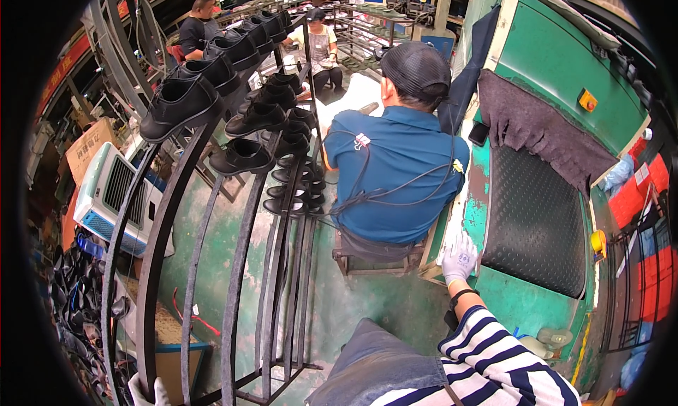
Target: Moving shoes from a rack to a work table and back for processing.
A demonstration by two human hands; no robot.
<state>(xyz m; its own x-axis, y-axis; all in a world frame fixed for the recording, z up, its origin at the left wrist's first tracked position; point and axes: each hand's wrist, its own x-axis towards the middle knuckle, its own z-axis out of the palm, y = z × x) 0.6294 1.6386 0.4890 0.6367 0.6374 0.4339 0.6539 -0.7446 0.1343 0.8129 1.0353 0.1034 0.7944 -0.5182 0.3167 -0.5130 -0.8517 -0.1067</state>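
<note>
While the L hand, part cut off at lower left, is curled round the metal rack w/ black shoes at upper L, the R hand, fingers loosely spread, rests on the green machine R of ctr, holding nothing.

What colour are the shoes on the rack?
Black: the shoes on the rack show best in the head view.

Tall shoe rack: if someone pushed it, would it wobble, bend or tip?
The rack would probably stay stiff, since its long bars look like metal. It may be top-heavy and apt to tip, as black shoes sit high on it. Those shoes might slide, as they appear unfastened.
</note>
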